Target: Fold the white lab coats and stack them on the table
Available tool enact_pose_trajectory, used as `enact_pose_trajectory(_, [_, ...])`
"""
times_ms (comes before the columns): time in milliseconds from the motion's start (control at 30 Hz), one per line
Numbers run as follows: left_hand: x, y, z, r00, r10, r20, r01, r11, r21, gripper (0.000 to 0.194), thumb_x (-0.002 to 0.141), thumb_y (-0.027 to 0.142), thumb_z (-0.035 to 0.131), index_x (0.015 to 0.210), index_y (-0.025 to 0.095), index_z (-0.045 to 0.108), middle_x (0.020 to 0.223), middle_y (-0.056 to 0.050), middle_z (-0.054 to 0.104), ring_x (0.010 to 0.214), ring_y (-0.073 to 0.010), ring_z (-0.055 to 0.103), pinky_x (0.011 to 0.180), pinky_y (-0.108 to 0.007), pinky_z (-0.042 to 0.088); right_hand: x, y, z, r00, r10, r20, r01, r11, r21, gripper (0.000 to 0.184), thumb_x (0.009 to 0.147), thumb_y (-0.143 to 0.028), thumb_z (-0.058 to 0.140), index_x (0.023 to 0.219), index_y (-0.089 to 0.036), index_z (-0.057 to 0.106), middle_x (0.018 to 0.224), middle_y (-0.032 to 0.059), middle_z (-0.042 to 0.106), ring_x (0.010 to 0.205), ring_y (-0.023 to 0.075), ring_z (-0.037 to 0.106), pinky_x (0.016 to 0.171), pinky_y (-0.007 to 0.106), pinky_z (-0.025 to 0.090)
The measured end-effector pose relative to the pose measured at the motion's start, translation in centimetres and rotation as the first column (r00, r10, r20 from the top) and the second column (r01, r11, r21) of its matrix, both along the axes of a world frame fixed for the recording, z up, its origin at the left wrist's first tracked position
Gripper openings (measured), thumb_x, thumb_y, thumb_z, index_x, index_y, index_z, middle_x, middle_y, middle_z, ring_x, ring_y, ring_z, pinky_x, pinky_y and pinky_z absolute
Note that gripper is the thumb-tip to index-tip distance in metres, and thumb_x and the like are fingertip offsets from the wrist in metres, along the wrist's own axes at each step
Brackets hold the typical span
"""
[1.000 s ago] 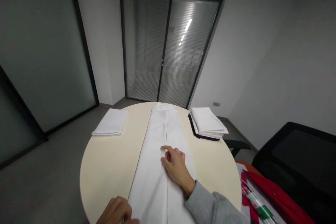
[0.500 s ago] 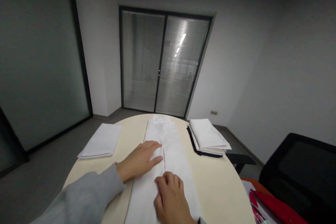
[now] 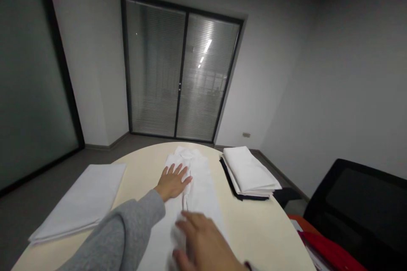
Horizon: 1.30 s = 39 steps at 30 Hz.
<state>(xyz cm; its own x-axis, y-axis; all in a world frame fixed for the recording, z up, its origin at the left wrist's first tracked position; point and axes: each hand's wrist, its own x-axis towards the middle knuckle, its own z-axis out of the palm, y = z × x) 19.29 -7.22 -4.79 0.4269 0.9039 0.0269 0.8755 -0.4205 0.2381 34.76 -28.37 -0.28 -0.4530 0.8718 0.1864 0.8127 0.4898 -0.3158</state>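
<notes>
A white shirt (image 3: pixel 202 190), folded into a long strip, lies down the middle of the round table (image 3: pixel 254 228), its collar end at the far side. Flat on its upper left part rests my left hand (image 3: pixel 172 183), fingers spread, coming out of a grey sleeve. Nearer to me, my right hand (image 3: pixel 203 241) is over the lower part of the shirt, its fingers apart and smeared by motion. Nothing shows in its grasp. Whether it touches the cloth I cannot tell. A dark slit runs along the shirt between the two hands.
At the left of the table lies a folded white cloth (image 3: pixel 82 199). A stack of folded white cloths (image 3: pixel 249 171) with a dark one beneath sits at the right. Beyond the right edge are a black chair (image 3: pixel 359 207) and red fabric (image 3: pixel 327 250).
My left hand has slid farther up the shirt and spread its fingers. My right hand has uncurled and shifted toward me. The view has turned slightly to the right.
</notes>
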Motion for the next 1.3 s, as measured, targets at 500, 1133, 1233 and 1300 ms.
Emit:
enact_pose_trajectory(500, [1.5,7.8,-0.3,0.988,-0.089,0.125,0.059,0.972,0.228,0.042,0.105,0.035,0.038,0.141,0.029,0.059,0.147,-0.005,0.06,0.136,-0.0292,0.047,0.118,-0.055,0.026,3.3,23.1,-4.8,0.935,-0.326,0.141,0.333,0.943,-0.027,0.062,0.11,-0.049,0.025,0.163,-0.019,0.034,0.169,0.0083,0.03,0.158,0.0317,0.022,0.127,0.057,0.014])
enact_pose_trajectory(1133, [1.5,11.4,0.0,0.982,-0.173,0.079,0.145,0.951,0.274,0.026,0.107,0.023,0.035,0.11,0.024,0.06,0.115,-0.008,0.071,0.112,-0.0267,0.06,0.094,-0.043,0.038,2.9,22.6,-3.5,0.938,-0.333,0.099,0.341,0.937,-0.074,0.056,0.105,-0.057,0.038,0.155,-0.033,0.049,0.17,0.0042,0.031,0.157,0.0369,0.023,0.125,0.063,0.009])
enact_pose_trajectory(1233, [1.5,11.3,-0.1,0.983,-0.151,0.102,0.111,0.94,0.323,0.028,0.108,0.022,0.032,0.114,0.025,0.059,0.12,-0.008,0.069,0.118,-0.0259,0.056,0.098,-0.044,0.035,3.0,22.7,-3.7,0.942,-0.324,0.092,0.33,0.942,-0.061,0.056,0.103,-0.052,0.042,0.155,-0.032,0.048,0.169,0.0057,0.033,0.156,0.0362,0.025,0.125,0.06,0.012])
enact_pose_trajectory(1300, [1.5,11.3,-0.4,0.984,-0.146,0.101,0.105,0.938,0.33,0.027,0.108,0.023,0.034,0.113,0.025,0.06,0.119,-0.007,0.069,0.117,-0.0258,0.056,0.099,-0.044,0.034,3.0,22.8,-3.9,0.941,-0.325,0.097,0.331,0.942,-0.056,0.056,0.103,-0.05,0.043,0.156,-0.031,0.048,0.169,0.006,0.033,0.157,0.0354,0.025,0.126,0.058,0.012])
